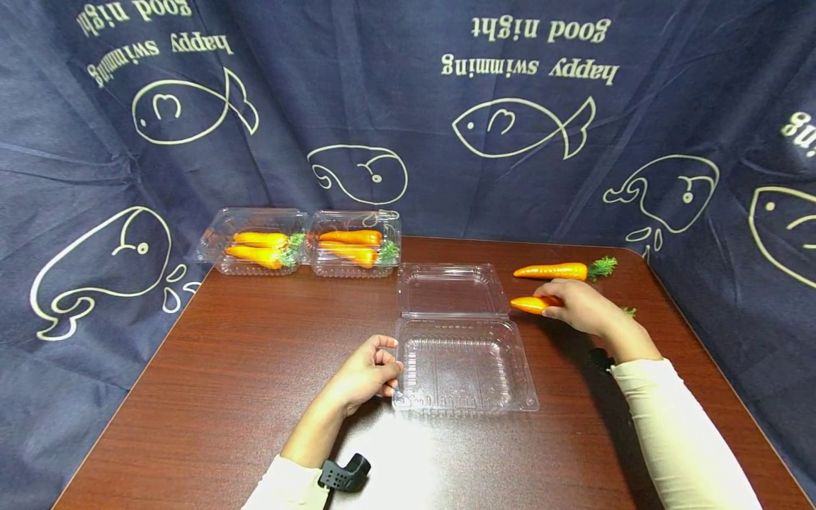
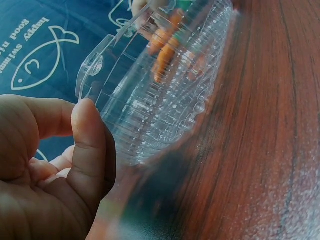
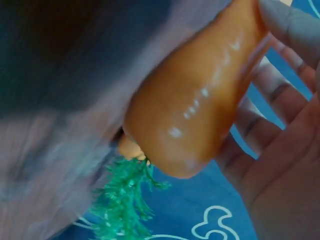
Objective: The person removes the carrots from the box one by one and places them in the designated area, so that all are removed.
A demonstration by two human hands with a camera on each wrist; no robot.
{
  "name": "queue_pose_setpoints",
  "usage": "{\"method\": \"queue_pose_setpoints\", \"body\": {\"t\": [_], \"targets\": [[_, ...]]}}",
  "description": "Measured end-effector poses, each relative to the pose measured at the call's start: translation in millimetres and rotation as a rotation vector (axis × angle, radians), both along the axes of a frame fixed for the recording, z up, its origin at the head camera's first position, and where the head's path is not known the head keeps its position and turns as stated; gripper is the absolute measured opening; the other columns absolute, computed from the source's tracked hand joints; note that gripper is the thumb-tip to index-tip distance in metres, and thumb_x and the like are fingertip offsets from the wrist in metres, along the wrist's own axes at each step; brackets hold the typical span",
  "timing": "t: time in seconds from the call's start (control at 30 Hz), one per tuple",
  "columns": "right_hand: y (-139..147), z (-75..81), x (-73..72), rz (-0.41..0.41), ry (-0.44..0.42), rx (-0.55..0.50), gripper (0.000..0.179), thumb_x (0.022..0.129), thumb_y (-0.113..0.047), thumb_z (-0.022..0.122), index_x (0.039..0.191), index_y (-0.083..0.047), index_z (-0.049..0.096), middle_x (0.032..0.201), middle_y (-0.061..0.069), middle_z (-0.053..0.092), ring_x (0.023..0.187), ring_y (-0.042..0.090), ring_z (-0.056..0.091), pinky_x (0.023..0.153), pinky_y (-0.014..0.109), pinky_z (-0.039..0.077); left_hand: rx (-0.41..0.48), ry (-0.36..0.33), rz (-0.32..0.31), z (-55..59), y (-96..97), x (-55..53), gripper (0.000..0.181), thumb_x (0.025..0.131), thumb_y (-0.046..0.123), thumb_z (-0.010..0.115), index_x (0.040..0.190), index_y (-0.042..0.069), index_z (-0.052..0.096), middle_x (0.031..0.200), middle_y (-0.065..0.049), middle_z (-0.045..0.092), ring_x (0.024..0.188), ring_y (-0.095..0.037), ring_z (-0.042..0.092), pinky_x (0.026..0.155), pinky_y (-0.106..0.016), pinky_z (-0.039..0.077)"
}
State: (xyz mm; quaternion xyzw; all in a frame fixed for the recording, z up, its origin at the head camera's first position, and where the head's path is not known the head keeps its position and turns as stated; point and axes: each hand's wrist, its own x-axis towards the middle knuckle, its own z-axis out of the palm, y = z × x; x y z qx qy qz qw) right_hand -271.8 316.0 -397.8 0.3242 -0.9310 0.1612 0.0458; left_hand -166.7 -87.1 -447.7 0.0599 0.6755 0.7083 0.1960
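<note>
A clear plastic clamshell container (image 1: 462, 368) lies opened flat at mid-table, its lid half (image 1: 452, 289) folded back toward the curtain. Its left rim is pinched between the thumb and fingers of my left hand (image 1: 363, 374), also seen close up in the left wrist view. To the right, my right hand (image 1: 583, 308) holds an orange carrot (image 3: 185, 105) by its body, thumb on one side and fingers on the other. The green leafy top (image 3: 125, 200) of that carrot shows in the right wrist view. Just behind it, another carrot (image 1: 551, 271) lies on the table.
Two closed clear containers stand side by side at the back left, a left one (image 1: 226, 265) and a right one (image 1: 319, 269), each with two carrots inside. A dark blue curtain (image 1: 382, 85) with fish drawings borders the brown wooden table (image 1: 223, 397).
</note>
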Motion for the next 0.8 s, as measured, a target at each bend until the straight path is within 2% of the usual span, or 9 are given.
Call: {"method": "queue_pose_setpoints", "body": {"t": [0.27,0.5,0.8], "targets": [[7,-10.7,-5.6,0.020,0.125,0.049,0.028,0.075,0.005,0.079,0.100,0.002,0.069,0.095,0.013,0.069,0.092,0.036,0.065,0.083,0.052,0.049,-0.005,-0.004,0.001,-0.1,0.2,-0.3,0.044,0.092,-0.009,0.056,0.132,-0.009,0.035,0.079,-0.005,0.054,0.061,-0.010,0.053,0.051,-0.017,0.049],[9,-17.5,-13.9,-0.028,0.161,0.069,0.028,0.076,0.004,0.078,0.101,0.001,0.068,0.098,0.018,0.068,0.095,0.042,0.063,0.085,0.056,0.047,-0.007,-0.006,-0.003,0.4,-0.6,-0.2,0.045,0.092,-0.009,0.056,0.132,-0.009,0.035,0.080,-0.005,0.054,0.061,-0.010,0.053,0.051,-0.017,0.049],[15,-26.9,-28.3,-0.052,0.241,0.089,0.030,0.074,0.004,0.079,0.101,0.001,0.067,0.099,0.021,0.067,0.095,0.044,0.061,0.083,0.057,0.047,-0.001,0.001,0.008,0.7,1.1,0.8,0.044,0.092,-0.009,0.055,0.131,-0.010,0.034,0.079,-0.004,0.052,0.059,-0.009,0.052,0.049,-0.017,0.047]]}}
